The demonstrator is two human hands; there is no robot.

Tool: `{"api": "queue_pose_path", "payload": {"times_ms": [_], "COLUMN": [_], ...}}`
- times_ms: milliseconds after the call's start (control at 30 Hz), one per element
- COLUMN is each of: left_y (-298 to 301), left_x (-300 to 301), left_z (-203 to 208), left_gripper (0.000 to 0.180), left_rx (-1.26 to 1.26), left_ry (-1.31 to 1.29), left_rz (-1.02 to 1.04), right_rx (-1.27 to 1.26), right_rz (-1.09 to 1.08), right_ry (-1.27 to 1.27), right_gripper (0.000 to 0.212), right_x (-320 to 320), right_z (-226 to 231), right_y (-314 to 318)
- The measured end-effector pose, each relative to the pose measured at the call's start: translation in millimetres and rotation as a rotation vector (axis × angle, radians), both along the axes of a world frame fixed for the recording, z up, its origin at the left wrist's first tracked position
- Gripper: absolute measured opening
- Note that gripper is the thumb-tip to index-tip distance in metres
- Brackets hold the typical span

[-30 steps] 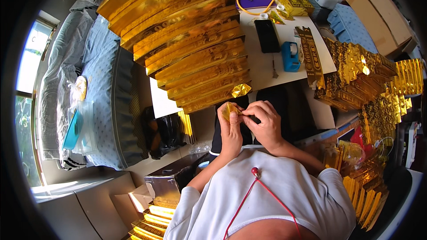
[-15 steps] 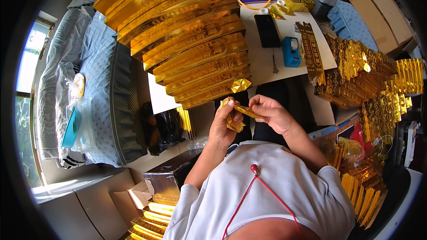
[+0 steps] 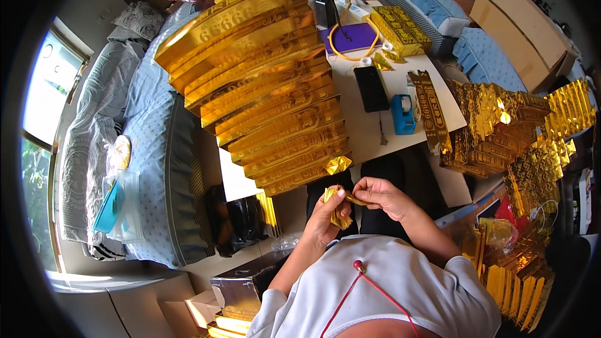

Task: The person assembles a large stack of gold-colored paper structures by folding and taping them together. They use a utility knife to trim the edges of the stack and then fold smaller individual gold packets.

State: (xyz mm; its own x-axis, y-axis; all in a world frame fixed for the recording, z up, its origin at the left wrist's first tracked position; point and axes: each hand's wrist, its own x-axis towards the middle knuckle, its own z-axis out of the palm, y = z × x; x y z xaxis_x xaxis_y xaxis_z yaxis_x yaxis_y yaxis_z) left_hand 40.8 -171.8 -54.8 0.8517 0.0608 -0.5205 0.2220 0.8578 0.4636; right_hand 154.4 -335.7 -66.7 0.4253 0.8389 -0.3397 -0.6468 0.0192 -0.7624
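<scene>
Close in front of my body, above my lap, both hands work near each other. My left hand (image 3: 322, 220) is closed round a folded piece of gold foil paper (image 3: 341, 218), its thumb at the upper end. My right hand (image 3: 384, 198) pinches a narrow gold foil piece (image 3: 357, 201) between thumb and fingers, its tip close to the left thumb. Whether the two pieces are joined I cannot tell. Just beyond my hands, a tall fanned stack of folded gold foil paper (image 3: 269, 97) stands on the white table (image 3: 369, 150), with a small crumpled foil piece (image 3: 339, 164) at its near end.
On the table lie a black phone (image 3: 371, 89), a blue tape dispenser (image 3: 402, 114), a gold strip (image 3: 428, 107), a purple pad (image 3: 354, 39) and a yellow box (image 3: 401, 30). More gold stacks (image 3: 494, 131) stand right. A blue-covered bed (image 3: 150, 175) is left.
The view has tipped upward, so the table and my hands sit lower in it and more of the table's far end shows. Both hands keep hold of the foil; the right-hand piece is turned more end-on.
</scene>
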Motion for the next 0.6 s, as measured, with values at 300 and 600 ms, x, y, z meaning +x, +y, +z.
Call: {"api": "queue_pose_path", "payload": {"times_ms": [300,600], "left_y": [5.1,4.5], "left_x": [-3.7,1.1], "left_z": [-13.2,2.5], "left_gripper": [0.017,0.018], "left_rx": [-0.124,-0.009], "left_ry": [-0.075,-0.125], "left_rz": [0.014,0.024], "right_rx": [0.18,0.317], "right_rz": [-0.024,-0.121], "right_ry": [0.221,0.249], "right_gripper": [0.029,0.034], "right_x": [1.9,-1.0], "right_z": [10.3,-2.7], "right_y": [-2.5,-2.0]}}
